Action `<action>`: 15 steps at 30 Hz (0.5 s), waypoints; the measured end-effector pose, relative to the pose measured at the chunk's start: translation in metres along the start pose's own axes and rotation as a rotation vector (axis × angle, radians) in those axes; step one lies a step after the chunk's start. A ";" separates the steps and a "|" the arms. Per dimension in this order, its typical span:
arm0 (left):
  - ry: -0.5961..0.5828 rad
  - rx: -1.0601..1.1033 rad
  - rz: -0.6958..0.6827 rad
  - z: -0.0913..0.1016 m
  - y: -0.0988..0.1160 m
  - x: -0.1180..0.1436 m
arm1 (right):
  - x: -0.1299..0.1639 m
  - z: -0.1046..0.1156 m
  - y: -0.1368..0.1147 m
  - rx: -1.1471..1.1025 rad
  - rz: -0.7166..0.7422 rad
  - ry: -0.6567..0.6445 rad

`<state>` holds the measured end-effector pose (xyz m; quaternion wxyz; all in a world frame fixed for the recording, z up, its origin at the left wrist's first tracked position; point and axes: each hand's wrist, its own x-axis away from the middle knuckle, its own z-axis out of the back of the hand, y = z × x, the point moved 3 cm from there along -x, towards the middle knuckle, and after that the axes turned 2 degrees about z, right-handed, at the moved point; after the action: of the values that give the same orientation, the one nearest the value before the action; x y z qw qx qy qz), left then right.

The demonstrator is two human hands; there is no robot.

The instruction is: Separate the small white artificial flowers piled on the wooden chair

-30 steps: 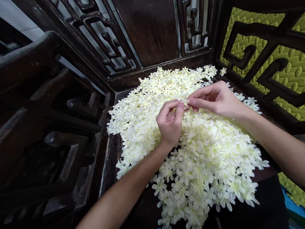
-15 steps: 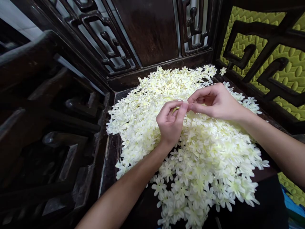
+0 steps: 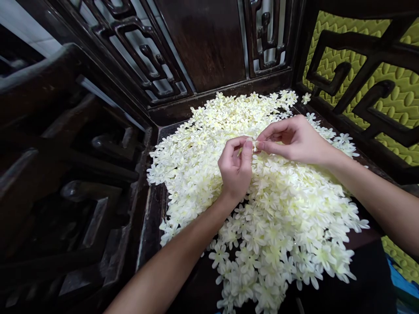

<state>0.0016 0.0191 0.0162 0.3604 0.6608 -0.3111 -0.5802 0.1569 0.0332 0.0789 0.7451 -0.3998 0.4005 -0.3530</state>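
Note:
A wide heap of white artificial flowers (image 3: 278,218) with pale yellow centres spreads beneath both hands. Over its middle, my left hand (image 3: 236,165) is closed in a pinch, thumb against the index finger. My right hand (image 3: 291,139) meets it from the right, its thumb and fingertips pinched together too. Between the two sets of fingertips shows a small whitish flower (image 3: 255,145), mostly covered by the fingers. Its petals blend with the heap behind, so its outline is hard to make out.
The flowers lie on a dark wooden seat (image 3: 153,218). A carved wooden back (image 3: 203,43) rises behind, with an openwork armrest (image 3: 98,148) on the left. On the right, a yellow-green quilted cloth (image 3: 389,104) shows through the lattice. One loose flower (image 3: 306,98) lies at the far right.
My left fingertips have shifted slightly left, opening a small gap from the right fingertips, where the small flower now shows. The heap looks the same.

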 end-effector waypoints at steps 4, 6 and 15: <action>-0.026 -0.007 0.018 0.000 -0.002 0.000 | 0.000 0.000 -0.001 0.005 0.004 -0.004; -0.023 -0.007 0.032 -0.001 -0.002 0.000 | 0.000 0.001 -0.001 -0.001 0.001 0.007; -0.034 0.018 0.064 -0.002 -0.005 0.001 | 0.001 0.003 -0.001 -0.003 -0.012 0.197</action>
<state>0.0034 0.0211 0.0118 0.3674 0.6437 -0.3435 -0.5768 0.1602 0.0325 0.0808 0.6995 -0.3667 0.4700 -0.3942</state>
